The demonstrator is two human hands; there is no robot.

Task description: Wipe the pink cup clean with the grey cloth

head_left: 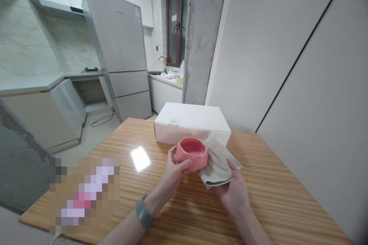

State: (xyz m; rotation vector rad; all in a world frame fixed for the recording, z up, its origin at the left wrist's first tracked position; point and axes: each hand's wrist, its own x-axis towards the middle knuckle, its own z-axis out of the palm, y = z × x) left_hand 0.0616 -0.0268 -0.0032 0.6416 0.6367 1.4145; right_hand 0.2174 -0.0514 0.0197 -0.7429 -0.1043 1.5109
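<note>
My left hand [174, 174] grips a pink glazed ceramic bowl [192, 154] from its left side, with the fingers curled around the outer wall and the thumb across the front. The bowl is held tilted a little above the table. My right hand [234, 193] holds a folded beige cloth [216, 165] from below and presses it against the bowl's right side. A grey band [144, 212] circles my left wrist.
A closed white cardboard box [191, 120] stands just behind the bowl on the striped wooden table [267, 195]. A pixelated patch [84, 195] covers the table's left part. Beyond stand a fridge [117, 46], a concrete pillar [202, 34] and a kitchen counter with a tap [163, 63].
</note>
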